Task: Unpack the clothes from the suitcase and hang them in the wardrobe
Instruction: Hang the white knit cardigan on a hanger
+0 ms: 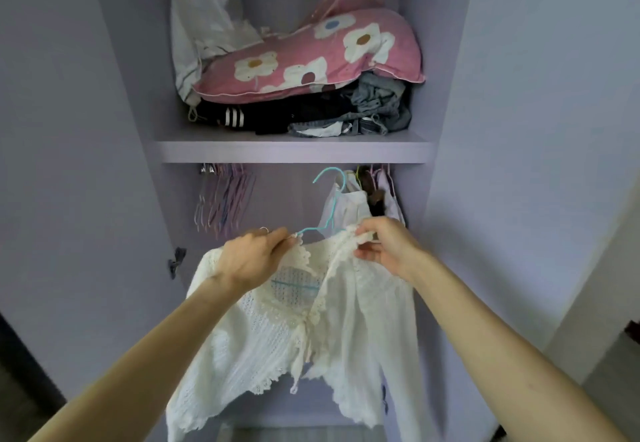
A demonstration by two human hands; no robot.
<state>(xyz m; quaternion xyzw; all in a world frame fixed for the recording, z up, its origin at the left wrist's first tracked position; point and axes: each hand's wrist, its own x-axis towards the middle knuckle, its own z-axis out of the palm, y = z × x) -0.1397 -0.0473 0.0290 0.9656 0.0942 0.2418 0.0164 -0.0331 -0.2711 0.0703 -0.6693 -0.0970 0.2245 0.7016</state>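
Head view, left hand (254, 256): pinching white cardigan (346, 320) at one shoulder.
Right hand (381, 246): pinching the other shoulder.
Cardigan: on teal hanger (334, 202), held before open wardrobe, below shelf (294, 151).
Shelf: pink floral pillow (311, 60).

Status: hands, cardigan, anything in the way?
Left hand pinches cardigan collar on teal hanger; right hand grips its other shoulder. Hook looks not yet hung. Gap between empty hangers and hung clothes ahead.
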